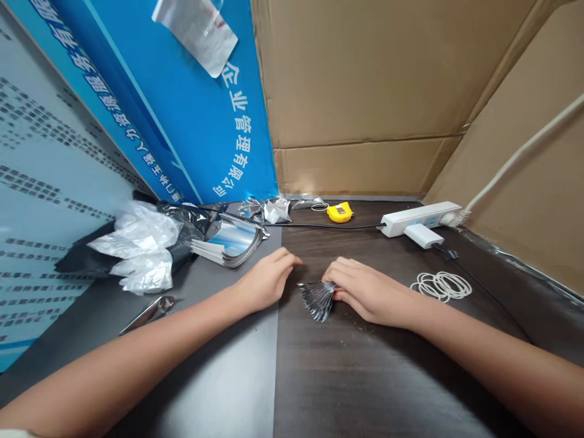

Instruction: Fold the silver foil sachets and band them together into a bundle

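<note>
Silver foil packets [317, 299] are spread like a little fan on the dark table [365, 377], between the two hands. The right hand [365, 292] pinches them at one end, with its fingers closed over them. The left hand [267, 281] lies just beside them, loosely curled and holding nothing. The packets look slippery. With only one end held, the fan could slide apart and scatter. Rubber bands [441, 285] lie off to the right.

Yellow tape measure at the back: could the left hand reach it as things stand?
Probably yes. The left hand lies empty, and between it and the yellow tape measure there is only bare tabletop and a thin black cable lying flat.
</note>
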`<state>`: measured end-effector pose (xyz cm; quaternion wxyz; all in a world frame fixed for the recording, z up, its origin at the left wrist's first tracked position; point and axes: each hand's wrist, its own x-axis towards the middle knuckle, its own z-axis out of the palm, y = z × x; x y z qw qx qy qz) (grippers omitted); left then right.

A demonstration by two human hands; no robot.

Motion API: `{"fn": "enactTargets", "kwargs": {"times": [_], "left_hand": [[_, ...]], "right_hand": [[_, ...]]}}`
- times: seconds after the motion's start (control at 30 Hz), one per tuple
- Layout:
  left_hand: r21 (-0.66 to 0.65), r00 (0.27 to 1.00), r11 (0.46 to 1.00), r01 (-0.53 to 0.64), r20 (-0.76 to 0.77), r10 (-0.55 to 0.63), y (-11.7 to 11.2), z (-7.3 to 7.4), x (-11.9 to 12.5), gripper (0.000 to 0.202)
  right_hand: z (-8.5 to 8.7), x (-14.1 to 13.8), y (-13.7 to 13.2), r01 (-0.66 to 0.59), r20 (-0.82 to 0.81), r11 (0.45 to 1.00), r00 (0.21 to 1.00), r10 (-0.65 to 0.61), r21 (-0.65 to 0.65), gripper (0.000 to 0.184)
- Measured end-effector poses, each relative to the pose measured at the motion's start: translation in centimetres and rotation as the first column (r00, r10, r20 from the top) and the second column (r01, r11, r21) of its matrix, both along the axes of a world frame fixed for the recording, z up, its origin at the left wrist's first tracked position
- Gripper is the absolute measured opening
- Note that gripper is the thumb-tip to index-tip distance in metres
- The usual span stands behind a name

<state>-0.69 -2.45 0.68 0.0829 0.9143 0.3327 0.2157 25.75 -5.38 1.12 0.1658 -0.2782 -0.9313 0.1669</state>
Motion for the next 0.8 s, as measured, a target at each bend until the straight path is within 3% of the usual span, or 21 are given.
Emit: {"fn": "enactTargets", "kwargs": {"times": [0.1,0.23,0.27,0.33,0.57,0.73,0.8], "left_hand": [[0.081,0.969,0.988,-0.128,-0.202,0.142,3.4,2.2,1.5,0.038],[0.151,0.768,0.914,-0.376,-0.501,0.399,7.9,5.8,3.4,0.042],[0.143,0.718,0.89,-0.433,-0.541,0.437,8.8,6.2,3.7,0.041],[0.134,0.691,0.873,-0.468,-0.56,0.457,10.1,6.5,4.2,0.04],[0.105,0.723,0.882,-0.459,-0.532,0.44,12.2,4.5,4.5,0.029],[0.137,0.807,0.913,-0.383,-0.431,0.403,11.6,5.7,3.6,0.028],[0.111,0.888,0.959,-0.262,-0.362,0.284,10.4,6.6,3.3,0.024]], "right_hand": [[-0.1,0.1,0.2,0.021,-0.02,0.999,1.0,-0.022,-0.048,0.015],[-0.3,0.4,0.5,0.014,-0.055,0.994,0.998,-0.021,-0.109,0.013],[-0.3,0.5,0.6,0.018,-0.062,0.993,0.998,-0.025,-0.114,0.013],[-0.4,0.8,0.9,0.037,-0.071,0.993,0.996,-0.046,-0.113,0.012],[-1.1,2.0,2.3,0.127,-0.082,0.985,0.987,-0.137,-0.115,0.01],[-0.8,2.9,2.9,0.111,-0.088,0.985,0.988,-0.124,-0.135,0.01],[-0.5,3.4,3.2,0.077,-0.079,0.985,0.993,-0.09,-0.153,0.01]]}}
